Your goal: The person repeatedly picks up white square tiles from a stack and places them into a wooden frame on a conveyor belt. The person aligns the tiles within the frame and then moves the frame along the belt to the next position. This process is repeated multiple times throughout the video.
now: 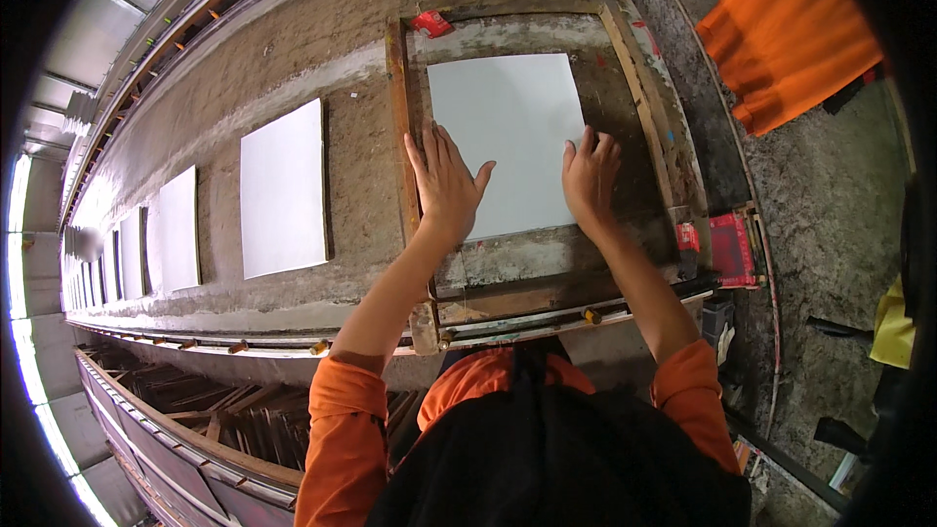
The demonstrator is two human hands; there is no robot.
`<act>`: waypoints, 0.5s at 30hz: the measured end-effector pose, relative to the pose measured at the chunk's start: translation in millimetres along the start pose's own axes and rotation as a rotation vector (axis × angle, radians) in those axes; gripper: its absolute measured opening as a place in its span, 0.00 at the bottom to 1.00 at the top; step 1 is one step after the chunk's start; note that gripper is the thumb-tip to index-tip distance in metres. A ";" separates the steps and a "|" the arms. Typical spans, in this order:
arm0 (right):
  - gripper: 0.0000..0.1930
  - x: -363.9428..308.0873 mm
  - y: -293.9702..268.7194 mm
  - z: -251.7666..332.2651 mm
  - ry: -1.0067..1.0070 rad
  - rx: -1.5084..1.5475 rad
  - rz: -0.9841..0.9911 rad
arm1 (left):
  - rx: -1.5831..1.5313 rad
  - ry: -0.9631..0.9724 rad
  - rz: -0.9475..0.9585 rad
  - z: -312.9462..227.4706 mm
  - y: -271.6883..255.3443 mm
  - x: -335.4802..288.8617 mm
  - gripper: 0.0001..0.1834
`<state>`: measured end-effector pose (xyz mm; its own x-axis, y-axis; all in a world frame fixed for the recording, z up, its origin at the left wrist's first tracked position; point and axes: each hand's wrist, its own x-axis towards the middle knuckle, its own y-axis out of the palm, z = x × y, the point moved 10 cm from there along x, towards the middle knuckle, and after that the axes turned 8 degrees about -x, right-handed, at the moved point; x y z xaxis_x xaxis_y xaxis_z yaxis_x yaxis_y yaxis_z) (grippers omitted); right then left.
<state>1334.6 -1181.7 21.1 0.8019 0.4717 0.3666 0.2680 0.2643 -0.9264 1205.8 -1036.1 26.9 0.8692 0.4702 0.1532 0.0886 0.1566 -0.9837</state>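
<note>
A white rectangular sheet (503, 146) lies flat on the long brown-stained table (371, 0), inside a wooden frame (639, 98). My left hand (447, 185) is open on the sheet's left edge, palm down, fingers stretched out and thumb apart. The frame's left bar runs right beside its fingers. At the sheet's right edge is my right hand (591, 176), its fingers curled and its thumb over the sheet's border. The curled fingers partly hide its hold on the edge.
More white sheets (283, 190) lie in a row to the left. Red tape (432, 24) marks the frame's far left corner. A rail with small pegs (319, 347) follows the near table edge. Below it, a bin (234, 410) holds wooden strips. Orange cloth (795, 34) shows at far right.
</note>
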 end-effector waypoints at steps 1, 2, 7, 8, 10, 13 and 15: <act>0.21 -0.9 -2.6 3.5 -0.025 -0.020 -0.015 | 0.005 -0.003 0.004 -1.9 0.0 -1.4 0.43; 0.22 -2.1 -5.3 6.7 -0.051 -0.039 -0.029 | 0.010 -0.006 0.008 -4.5 1.0 -3.1 0.42; 0.27 -0.5 -19.5 30.3 -0.211 -0.049 -0.057 | -0.291 -0.030 -0.050 0.1 13.4 -5.7 0.42; 0.27 1.9 -18.3 35.1 -0.243 -0.027 -0.043 | -0.330 -0.018 -0.060 -2.1 17.6 -6.5 0.43; 0.27 2.2 -12.3 37.3 -0.298 0.009 -0.013 | -0.410 0.025 -0.075 -17.8 12.2 -8.2 0.44; 0.28 -0.2 -1.3 40.0 -0.383 0.048 0.040 | -0.399 0.097 -0.073 -29.7 3.7 -10.5 0.45; 0.29 0.4 4.4 43.7 -0.428 0.062 0.079 | -0.390 0.092 -0.054 -30.3 0.8 -7.9 0.44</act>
<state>1312.8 -1143.6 21.0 0.5218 0.7952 0.3089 0.1712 0.2571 -0.9511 1213.8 -1066.0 22.1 0.8965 0.3878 0.2141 0.2982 -0.1708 -0.9391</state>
